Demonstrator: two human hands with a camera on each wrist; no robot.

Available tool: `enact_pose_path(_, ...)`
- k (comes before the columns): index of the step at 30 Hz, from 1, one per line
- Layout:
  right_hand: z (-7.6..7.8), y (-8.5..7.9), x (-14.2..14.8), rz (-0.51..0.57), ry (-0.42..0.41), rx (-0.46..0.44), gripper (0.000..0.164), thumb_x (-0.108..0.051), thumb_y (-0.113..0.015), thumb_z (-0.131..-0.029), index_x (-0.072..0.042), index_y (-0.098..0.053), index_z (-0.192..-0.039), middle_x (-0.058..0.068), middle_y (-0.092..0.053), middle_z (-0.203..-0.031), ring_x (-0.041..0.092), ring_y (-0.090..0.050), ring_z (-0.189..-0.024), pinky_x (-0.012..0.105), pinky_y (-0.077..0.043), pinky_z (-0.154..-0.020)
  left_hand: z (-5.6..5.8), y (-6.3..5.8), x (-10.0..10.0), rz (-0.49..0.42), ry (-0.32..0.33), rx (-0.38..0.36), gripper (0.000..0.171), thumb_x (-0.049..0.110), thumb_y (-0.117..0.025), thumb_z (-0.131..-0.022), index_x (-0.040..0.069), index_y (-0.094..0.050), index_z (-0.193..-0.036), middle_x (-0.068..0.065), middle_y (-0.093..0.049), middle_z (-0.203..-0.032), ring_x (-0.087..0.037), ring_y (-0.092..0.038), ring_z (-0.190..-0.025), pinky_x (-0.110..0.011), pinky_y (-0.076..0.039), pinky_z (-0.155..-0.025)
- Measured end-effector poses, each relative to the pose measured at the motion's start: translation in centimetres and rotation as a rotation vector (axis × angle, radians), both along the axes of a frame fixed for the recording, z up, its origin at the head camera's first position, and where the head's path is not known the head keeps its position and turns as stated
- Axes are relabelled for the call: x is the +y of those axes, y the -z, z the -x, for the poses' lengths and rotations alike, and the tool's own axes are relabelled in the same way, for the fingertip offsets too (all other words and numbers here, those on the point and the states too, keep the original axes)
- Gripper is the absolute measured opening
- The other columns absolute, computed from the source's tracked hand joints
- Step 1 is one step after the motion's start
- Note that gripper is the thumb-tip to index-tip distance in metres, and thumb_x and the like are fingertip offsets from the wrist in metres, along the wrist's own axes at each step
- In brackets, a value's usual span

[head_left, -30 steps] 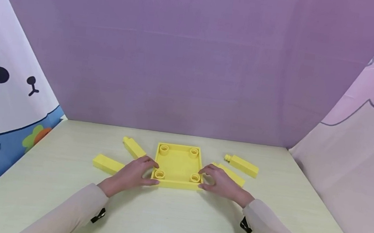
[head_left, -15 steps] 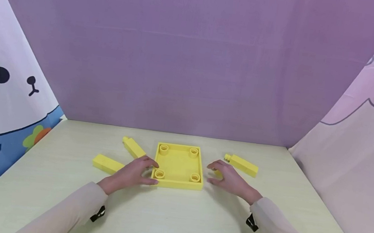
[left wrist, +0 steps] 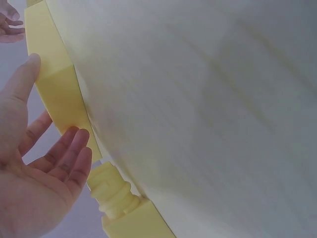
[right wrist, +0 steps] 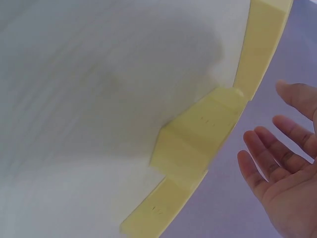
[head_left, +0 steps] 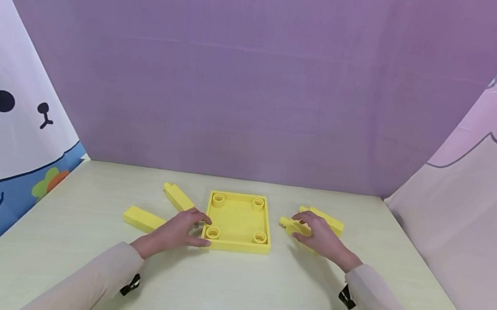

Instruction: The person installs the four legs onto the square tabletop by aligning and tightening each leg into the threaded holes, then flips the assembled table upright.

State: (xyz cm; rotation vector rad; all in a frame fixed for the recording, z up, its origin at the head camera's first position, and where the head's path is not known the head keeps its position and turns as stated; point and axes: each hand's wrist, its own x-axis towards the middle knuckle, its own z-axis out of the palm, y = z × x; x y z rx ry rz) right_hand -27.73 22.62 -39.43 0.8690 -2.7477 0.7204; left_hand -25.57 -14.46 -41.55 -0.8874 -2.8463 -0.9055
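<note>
Beige sleeves [head_left: 89, 277] enter at lower left and lower right. Below centre, the left hand [head_left: 176, 230] grips the near left corner of a yellow tray [head_left: 237, 220] between thumb and forefinger. Right of it, the right hand [head_left: 323, 238], fingers relaxed and released, hovers over a yellow peg [head_left: 291, 226]. Behind, a purple backdrop [head_left: 247, 83] fills the upper frame.

Yellow square plastic tray [head_left: 237, 218] on the pale wood-grain tabletop [head_left: 223, 295], left hand [head_left: 175, 231] at its eight-o'clock corner! A yellow square-sided plastic bar [head_left: 179, 198] lies at ten, a second bar [head_left: 143, 219] at nine; a third bar [head_left: 292, 226] at three beneath the right hand [head_left: 324, 239], a fourth bar [head_left: 334, 223] behind it toward two.
</note>
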Motion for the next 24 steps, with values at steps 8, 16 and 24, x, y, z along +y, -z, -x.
enact_pose_path(8,0.0,0.1,1.6,0.002,0.030,-0.034,0.037,-0.009,-0.069,-0.080,0.003,-0.057,-0.113,0.017,-0.058,-0.117,0.034,-0.059,-0.099,0.045,-0.050,-0.082,0.0,0.0,0.1,-0.003,-0.004,0.000,0.052,0.040,-0.073,-0.074,0.007,-0.059,-0.112,-0.005,-0.058,-0.110,-0.021,-0.055,-0.097,-0.036,-0.048,-0.082)
enact_pose_path(16,-0.6,0.1,2.6,-0.027,0.084,-0.074,0.039,-0.008,-0.069,-0.079,0.005,-0.056,-0.113,0.020,-0.059,-0.113,0.034,-0.059,-0.097,0.044,-0.051,-0.079,-0.2,-0.2,0.1,-0.007,-0.007,-0.017,0.053,0.040,-0.072,-0.075,0.006,-0.059,-0.113,-0.006,-0.057,-0.111,-0.023,-0.055,-0.098,-0.037,-0.048,-0.082)
enact_pose_path(24,-0.8,0.9,3.3,-0.033,0.124,-0.093,0.039,-0.009,-0.071,-0.077,0.003,-0.057,-0.111,0.018,-0.060,-0.111,0.030,-0.060,-0.094,0.039,-0.052,-0.077,-0.2,-0.3,0.2,0.001,-0.009,-0.018,0.053,0.039,-0.073,-0.074,0.005,-0.059,-0.113,-0.007,-0.057,-0.110,-0.023,-0.055,-0.097,-0.038,-0.048,-0.082)
